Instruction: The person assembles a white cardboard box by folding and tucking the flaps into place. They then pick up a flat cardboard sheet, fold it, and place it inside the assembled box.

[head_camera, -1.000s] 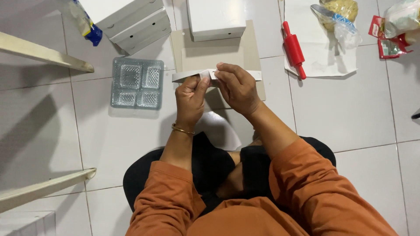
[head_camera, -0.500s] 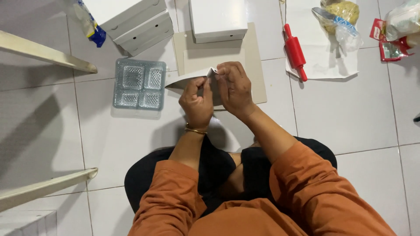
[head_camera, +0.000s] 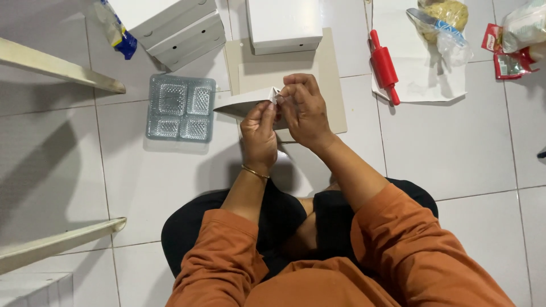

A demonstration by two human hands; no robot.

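White folded cardboard piece, flat and pointed, is held up between both hands over the beige flat cardboard sheet on the white tiled floor. Left hand pinches its lower right edge, thumb and fingers closed narrow on the card. Right hand grips the same end from above, fingertips curled tight at the corner where the two hands meet. Exact fold under the fingers is hidden; looks like a tab, can't confirm. A thin gold bangle sits on the left wrist. The free end of the piece points left, toward the clear plastic compartment tray lying on the floor just beside the sheet.

A closed white box rests on the far part of the beige sheet. A stack of white boxes sits to the upper left, near a blue-and-clear plastic packet. A red rolling pin lies on a white paper sheet to the right, with a clear plastic bag of yellowish contents on the same paper. Red packets sit at the far right edge.
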